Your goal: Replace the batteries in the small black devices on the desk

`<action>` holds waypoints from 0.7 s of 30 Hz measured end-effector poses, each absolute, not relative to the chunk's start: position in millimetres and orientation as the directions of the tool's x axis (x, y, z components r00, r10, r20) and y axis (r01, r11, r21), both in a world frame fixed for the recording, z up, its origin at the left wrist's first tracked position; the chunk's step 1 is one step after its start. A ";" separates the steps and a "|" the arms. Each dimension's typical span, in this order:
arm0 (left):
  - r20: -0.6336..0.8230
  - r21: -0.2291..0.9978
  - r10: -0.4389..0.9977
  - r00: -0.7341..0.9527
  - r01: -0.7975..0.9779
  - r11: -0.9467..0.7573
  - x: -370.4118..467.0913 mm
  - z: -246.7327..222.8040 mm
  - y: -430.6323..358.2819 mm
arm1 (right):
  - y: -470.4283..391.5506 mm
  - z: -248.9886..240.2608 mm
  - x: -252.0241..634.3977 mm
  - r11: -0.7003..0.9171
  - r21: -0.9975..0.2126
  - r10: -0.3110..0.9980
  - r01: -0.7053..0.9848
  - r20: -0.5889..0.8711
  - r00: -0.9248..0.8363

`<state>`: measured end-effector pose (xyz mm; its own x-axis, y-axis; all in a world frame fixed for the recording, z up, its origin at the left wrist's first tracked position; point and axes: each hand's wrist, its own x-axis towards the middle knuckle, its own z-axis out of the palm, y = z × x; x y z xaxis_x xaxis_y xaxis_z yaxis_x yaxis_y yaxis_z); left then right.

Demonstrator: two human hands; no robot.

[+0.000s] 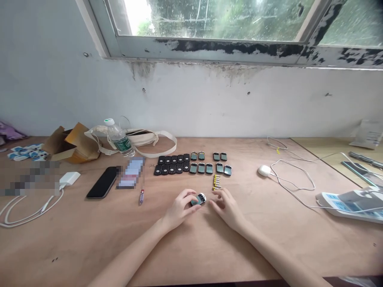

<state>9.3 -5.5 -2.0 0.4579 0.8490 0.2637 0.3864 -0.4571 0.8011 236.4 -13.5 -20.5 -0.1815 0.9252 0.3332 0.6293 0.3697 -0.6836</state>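
A small device with a grey screen (198, 199) is held at the front centre of the desk between the thumb and fingers of my left hand (181, 207). To its right, my right hand (226, 207) has its fingers apart, the fingertips close to the near end of a column of yellow and silver batteries (217, 181). Whether a fingertip touches a battery I cannot tell. Beyond them lie several similar screen devices (201, 168) in rows. Left of these, several black covers (172, 169) form two rows.
To the left are a screwdriver (141, 197), a black phone (103, 183), a water bottle (122, 140), a white strap bag (161, 143), an open cardboard box (73, 144) and a white charger (69, 179). A white cable (295, 195) and power strip (353, 206) lie right.
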 end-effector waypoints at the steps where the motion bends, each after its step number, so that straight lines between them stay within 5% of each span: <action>1: 0.266 0.827 0.858 0.439 0.354 -0.438 10.8 -1.1 -6.4 | -18.2 -19.1 230.3 0.383 -0.686 0.923 0.619 0.316 -0.221; 10: 0.205 0.926 0.907 0.367 0.228 -0.301 16.2 0.6 -12.5 | -17.7 -20.7 208.2 0.367 -0.787 0.913 0.495 0.205 -0.352; 17: 0.209 0.928 0.944 0.257 0.252 -0.274 14.1 -1.1 -8.8 | 94.4 10.3 243.0 0.319 -0.818 0.947 0.479 0.298 -0.122; 21: 0.185 0.939 0.960 0.212 0.250 -0.236 13.1 -1.0 -5.7 | 156.8 16.8 259.7 0.348 -0.751 0.937 0.561 0.292 -0.190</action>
